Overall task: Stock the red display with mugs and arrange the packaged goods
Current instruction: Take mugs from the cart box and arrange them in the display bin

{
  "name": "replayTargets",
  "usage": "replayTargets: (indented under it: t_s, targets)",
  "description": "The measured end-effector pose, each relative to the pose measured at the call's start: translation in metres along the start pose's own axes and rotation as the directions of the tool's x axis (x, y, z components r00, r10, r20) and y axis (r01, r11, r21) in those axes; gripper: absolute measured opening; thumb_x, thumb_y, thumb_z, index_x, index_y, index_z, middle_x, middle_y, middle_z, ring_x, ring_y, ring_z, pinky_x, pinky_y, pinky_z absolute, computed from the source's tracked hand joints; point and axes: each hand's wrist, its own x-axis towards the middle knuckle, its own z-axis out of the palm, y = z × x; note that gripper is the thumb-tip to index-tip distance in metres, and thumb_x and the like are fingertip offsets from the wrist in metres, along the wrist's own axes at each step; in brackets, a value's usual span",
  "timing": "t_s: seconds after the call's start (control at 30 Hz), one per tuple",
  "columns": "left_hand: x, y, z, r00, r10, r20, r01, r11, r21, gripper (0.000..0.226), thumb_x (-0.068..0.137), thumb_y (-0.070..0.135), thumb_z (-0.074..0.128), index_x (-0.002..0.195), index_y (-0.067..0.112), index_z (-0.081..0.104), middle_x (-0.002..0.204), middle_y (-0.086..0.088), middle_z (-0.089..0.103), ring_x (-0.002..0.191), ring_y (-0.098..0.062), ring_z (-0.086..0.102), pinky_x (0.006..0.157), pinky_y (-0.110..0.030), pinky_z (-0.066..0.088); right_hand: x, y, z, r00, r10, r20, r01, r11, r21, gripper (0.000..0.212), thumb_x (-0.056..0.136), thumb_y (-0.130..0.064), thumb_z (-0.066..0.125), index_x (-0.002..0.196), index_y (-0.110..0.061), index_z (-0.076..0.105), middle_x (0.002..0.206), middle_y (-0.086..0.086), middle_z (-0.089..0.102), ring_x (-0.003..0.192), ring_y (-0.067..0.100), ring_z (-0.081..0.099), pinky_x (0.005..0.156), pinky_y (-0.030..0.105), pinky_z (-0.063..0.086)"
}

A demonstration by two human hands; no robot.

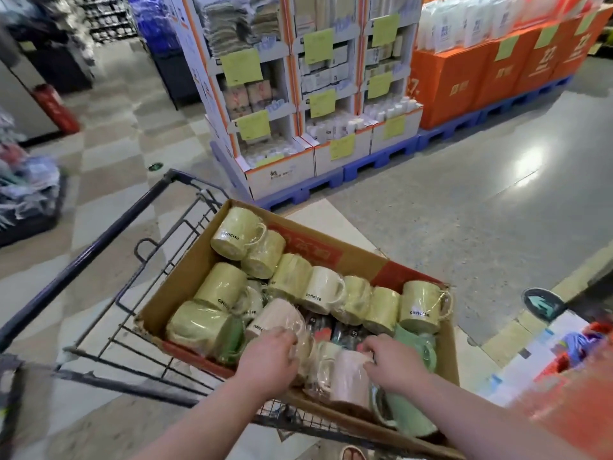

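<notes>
My left hand (268,356) curls over a plastic-wrapped cream ceramic mug (306,349), and my right hand (396,363) grips a wrapped pale pink mug (350,376). Both mugs lie in the brown cardboard box (185,277) among yellow-green mugs (222,283), on the dark wire trolley (99,247). The red display (570,393) sits just right, with white cardboard shelf stands (298,94) beyond.

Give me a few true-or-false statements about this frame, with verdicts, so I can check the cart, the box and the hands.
1. The cardboard box sits in a shopping cart. True.
2. Most mugs in the box are blue. False: most are yellow-green.
3. The mugs are bare, without wrapping. False: the ones that show clearly are in clear plastic.
4. The left hand and the right hand both reach into the box. True.
5. The right hand holds a pink mug. True.
</notes>
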Motion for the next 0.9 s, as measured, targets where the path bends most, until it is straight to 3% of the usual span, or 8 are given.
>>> replayTargets:
  t_s: [0.2,0.33,0.47,0.57,0.8,0.9]
  targets:
    - [0.050,0.001,0.010,0.994,-0.041,0.102,0.036,0.998,0.050,0.045,0.093,0.039,0.043,0.134,0.021,0.044,0.134,0.001,0.047,0.120,-0.018,0.047,0.098,-0.032,0.044,0.039,0.016,-0.012,1.000,0.021,-0.002,-0.021,0.998,0.060,0.022,0.094,-0.034,0.047,0.110,-0.024,0.058,0.112,-0.003,0.059,0.102,0.019,0.058,0.069,0.028,0.040]
    - [0.067,-0.006,0.020,0.975,-0.119,0.189,0.088,0.982,0.166,0.051,0.090,0.043,0.044,0.135,0.019,0.038,0.135,-0.002,0.043,0.124,-0.023,0.040,0.098,-0.034,0.041,0.061,0.022,-0.022,0.998,0.032,0.050,-0.033,0.999,0.023,0.023,0.089,-0.035,0.053,0.105,-0.020,0.058,0.109,0.002,0.060,0.099,0.024,0.060,0.073,0.032,0.046]
    - [0.076,-0.017,0.024,0.980,-0.156,0.126,0.114,0.952,0.285,0.060,0.086,0.054,0.047,0.135,0.022,0.035,0.134,0.000,0.042,0.125,-0.022,0.038,0.098,-0.035,0.040,0.082,0.022,-0.028,0.997,0.051,0.063,-0.054,0.998,0.033,0.034,0.089,-0.026,0.052,0.122,-0.019,0.053,0.124,0.004,0.055,0.108,0.024,0.057,0.084,0.033,0.050]
    - [0.084,-0.019,0.023,0.977,-0.192,0.086,0.162,0.947,0.276,0.059,0.088,0.058,0.044,0.134,0.022,0.037,0.135,0.000,0.042,0.126,-0.022,0.038,0.100,-0.036,0.040,0.097,0.021,-0.031,0.992,0.123,0.038,-0.126,0.987,0.099,0.047,0.091,-0.026,0.051,0.136,-0.019,0.042,0.136,0.003,0.048,0.116,0.025,0.054,0.089,0.033,0.048]
    - [0.088,-0.029,0.021,0.976,-0.219,0.000,0.216,0.960,0.177,0.038,0.096,0.042,0.038,0.125,0.021,0.049,0.123,0.000,0.052,0.116,-0.021,0.046,0.087,-0.032,0.043,0.132,0.027,-0.035,0.948,0.310,0.073,-0.317,0.897,0.308,0.061,0.092,-0.038,0.051,0.143,-0.012,0.029,0.134,0.009,0.052,0.117,0.029,0.055,0.081,0.032,0.043]
    - [0.086,-0.031,0.022,0.972,-0.230,-0.042,0.234,0.961,0.147,0.035,0.095,0.043,0.042,0.117,0.020,0.056,0.110,0.000,0.061,0.103,-0.021,0.055,0.079,-0.031,0.043,0.144,0.026,-0.034,0.940,0.322,0.109,-0.339,0.870,0.359,0.065,0.094,-0.045,0.048,0.143,-0.007,0.030,0.135,0.013,0.053,0.122,0.031,0.052,0.089,0.032,0.042]
